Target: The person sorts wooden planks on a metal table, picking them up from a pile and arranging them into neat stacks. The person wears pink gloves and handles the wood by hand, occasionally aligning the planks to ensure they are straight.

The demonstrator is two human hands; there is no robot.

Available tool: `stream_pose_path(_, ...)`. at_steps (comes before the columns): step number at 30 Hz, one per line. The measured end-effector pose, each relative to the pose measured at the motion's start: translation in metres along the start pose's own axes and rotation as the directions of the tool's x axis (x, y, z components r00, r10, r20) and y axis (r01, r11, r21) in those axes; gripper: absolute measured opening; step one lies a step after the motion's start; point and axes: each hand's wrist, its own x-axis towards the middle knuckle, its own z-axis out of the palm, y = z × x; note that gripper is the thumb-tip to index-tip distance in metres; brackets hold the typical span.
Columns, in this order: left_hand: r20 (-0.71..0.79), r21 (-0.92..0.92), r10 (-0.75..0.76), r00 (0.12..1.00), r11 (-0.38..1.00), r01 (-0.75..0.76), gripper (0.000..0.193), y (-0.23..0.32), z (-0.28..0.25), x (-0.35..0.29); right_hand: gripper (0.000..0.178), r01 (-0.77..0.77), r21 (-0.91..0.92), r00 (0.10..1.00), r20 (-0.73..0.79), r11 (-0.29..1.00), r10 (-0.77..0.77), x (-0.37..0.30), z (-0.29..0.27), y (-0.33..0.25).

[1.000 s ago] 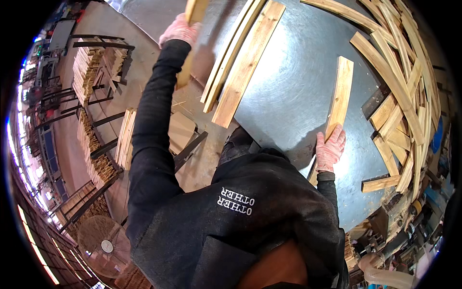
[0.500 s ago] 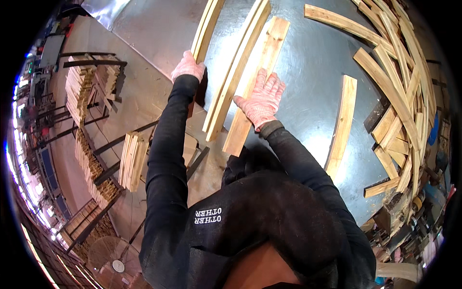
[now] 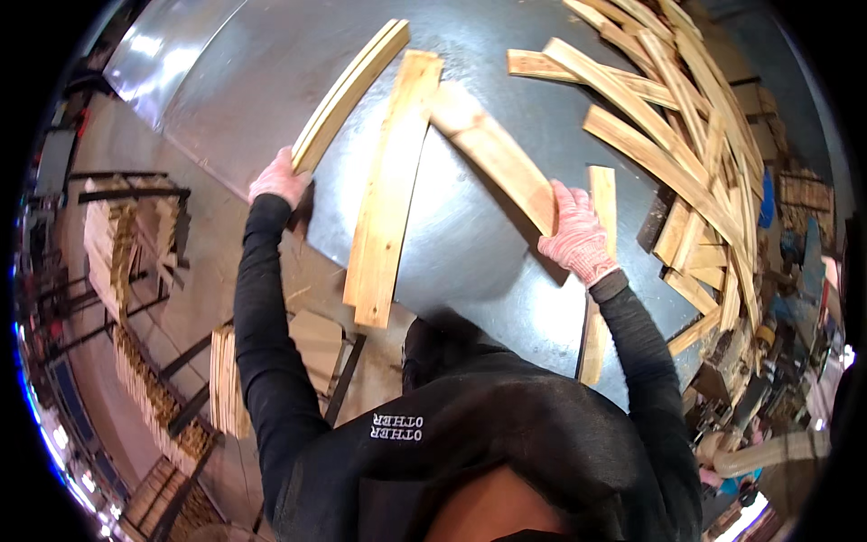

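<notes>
My left hand (image 3: 280,179), in a pink-and-white knit glove, is closed round the near end of a small stack of wooden boards (image 3: 352,95) that slants away over the metal tabletop. The same kind of glove covers my right hand (image 3: 578,237), which grips the near end of a single wooden board (image 3: 495,152). The far end of that board meets the upper part of some middle boards (image 3: 390,194), which lie together and jut past the table's near edge. Another board (image 3: 596,343) lies partly hidden under my right hand and forearm.
A grey metal table (image 3: 479,262) spreads in front of me. Along its right side lies a jumbled heap of boards (image 3: 673,176). On the floor to the left, dark metal racks (image 3: 135,192) carry stacked wood (image 3: 108,248). A pale hose (image 3: 768,453) runs at lower right.
My right hand has gone from lying flat on a board to gripping its near end, swung out to the right. The stack in my left hand slants more to the right. The view has shifted.
</notes>
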Motion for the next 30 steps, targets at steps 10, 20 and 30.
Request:
stream_pose_path(10,-0.123,-0.150,0.310,0.943,0.933,-0.326,0.046,-0.024,-0.044,-0.006,0.043,0.873,-0.403,0.163,-0.290,0.275,-0.943,0.178,-0.027,-0.164)
stream_pose_path(20,0.103,-0.090,-0.187,0.977,0.976,0.197,0.087,0.017,0.009,-0.029,0.037,0.817,-0.055,0.404,-0.655,0.573,-0.639,0.207,-0.047,-0.094)
stream_pose_path(30,-0.015,0.067,-0.281,0.960,0.957,0.281,0.082,-0.083,0.009,0.034,0.073,0.059,-0.437,0.997,-0.013,0.897,-0.072,0.141,-0.038,0.232)
